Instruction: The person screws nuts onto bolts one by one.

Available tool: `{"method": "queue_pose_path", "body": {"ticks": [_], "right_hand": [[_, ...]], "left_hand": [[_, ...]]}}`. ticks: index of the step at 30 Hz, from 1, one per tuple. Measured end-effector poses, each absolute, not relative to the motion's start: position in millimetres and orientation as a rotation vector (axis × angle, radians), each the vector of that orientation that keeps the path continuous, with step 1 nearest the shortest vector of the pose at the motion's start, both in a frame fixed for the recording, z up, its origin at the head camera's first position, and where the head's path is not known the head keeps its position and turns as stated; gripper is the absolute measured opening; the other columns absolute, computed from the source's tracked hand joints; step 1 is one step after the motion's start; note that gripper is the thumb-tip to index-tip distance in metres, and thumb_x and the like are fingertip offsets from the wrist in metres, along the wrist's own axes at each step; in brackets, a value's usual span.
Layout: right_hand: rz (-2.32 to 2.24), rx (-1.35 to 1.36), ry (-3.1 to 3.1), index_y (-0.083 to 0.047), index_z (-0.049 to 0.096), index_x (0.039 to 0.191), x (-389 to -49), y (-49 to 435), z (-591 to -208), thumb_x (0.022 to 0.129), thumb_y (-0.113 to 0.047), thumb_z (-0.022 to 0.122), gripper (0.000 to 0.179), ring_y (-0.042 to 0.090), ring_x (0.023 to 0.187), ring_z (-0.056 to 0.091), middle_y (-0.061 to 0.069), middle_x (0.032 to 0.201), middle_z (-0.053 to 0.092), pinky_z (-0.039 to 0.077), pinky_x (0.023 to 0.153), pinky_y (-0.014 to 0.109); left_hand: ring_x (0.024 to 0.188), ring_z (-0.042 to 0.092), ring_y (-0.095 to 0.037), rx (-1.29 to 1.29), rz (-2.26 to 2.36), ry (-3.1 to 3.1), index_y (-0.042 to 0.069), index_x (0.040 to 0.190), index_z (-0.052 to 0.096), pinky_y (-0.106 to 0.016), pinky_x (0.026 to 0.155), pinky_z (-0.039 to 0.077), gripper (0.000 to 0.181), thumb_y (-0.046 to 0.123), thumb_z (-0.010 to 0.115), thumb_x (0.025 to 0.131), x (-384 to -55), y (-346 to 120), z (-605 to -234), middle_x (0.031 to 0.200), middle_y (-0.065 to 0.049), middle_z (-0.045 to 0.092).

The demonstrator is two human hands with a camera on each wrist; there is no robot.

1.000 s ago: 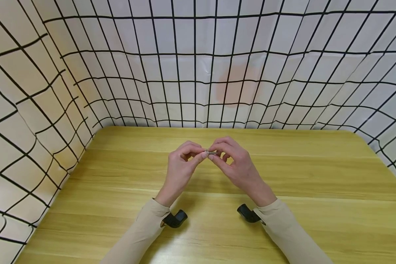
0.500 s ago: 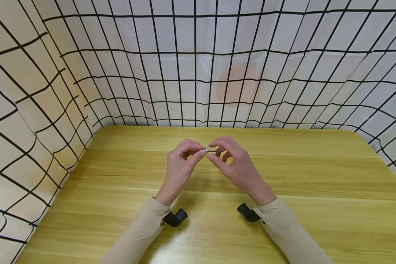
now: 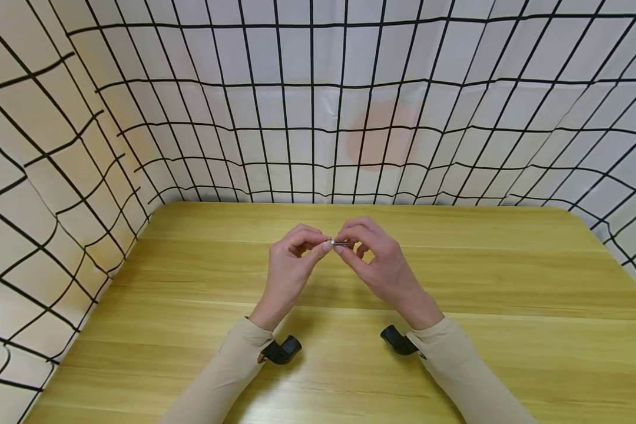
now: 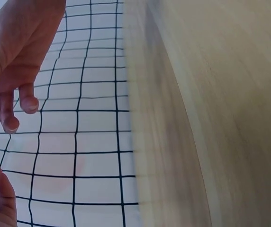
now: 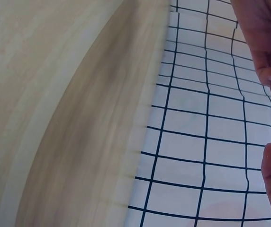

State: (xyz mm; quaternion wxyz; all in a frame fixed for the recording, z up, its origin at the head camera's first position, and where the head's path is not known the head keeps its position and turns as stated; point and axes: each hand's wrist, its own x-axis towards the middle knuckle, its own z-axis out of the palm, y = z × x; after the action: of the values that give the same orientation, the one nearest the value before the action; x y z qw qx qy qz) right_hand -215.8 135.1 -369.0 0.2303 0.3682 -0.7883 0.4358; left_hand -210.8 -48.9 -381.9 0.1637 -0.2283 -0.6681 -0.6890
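Observation:
Over the far middle of the table, both hands meet at a small silvery bolt (image 3: 342, 243). The left hand (image 3: 294, 259) pinches its thicker left end between thumb and forefinger. From the right, the right hand (image 3: 380, 259) closes thumb and forefinger about the bolt, whose thin shank points rightward between them. The fingertips of both hands hide part of it. In the left wrist view the left hand (image 4: 19, 52) comes down from the top left, its lower fingers loosely bent. The right wrist view has the right hand (image 5: 268, 38) at the upper right edge; the bolt is out of sight there.
A wood-grain table (image 3: 191, 330) lies below the hands. White walls with black grid netting (image 3: 297, 106) rise behind and at both sides. Black wrist mounts (image 3: 282, 350) stick out from the beige sleeves (image 3: 233, 365).
Half a second ago the right thumb and forefinger had parted from the bolt, showing its shank; now they have closed on it again. The left hand keeps its pinch, nearly still.

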Motion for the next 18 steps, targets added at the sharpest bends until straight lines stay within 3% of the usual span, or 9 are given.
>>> {"method": "queue_pose_path", "body": {"ticks": [18], "right_hand": [[1.219,1.022,-2.202,-0.010,0.065,0.103,-216.4,133.9,-372.3,0.091,-0.004,0.070,0.014,0.011,0.085,0.055,-0.001,0.107,0.058,0.048,0.064,0.027]], "left_hand": [[0.082,0.060,-0.019,-0.643,-1.997,-1.901,-0.003,0.091,0.073,-0.025,0.072,0.049,0.005,0.001,0.072,0.087,-211.0,-49.8,-380.5,0.090,-0.011,0.064]]}}
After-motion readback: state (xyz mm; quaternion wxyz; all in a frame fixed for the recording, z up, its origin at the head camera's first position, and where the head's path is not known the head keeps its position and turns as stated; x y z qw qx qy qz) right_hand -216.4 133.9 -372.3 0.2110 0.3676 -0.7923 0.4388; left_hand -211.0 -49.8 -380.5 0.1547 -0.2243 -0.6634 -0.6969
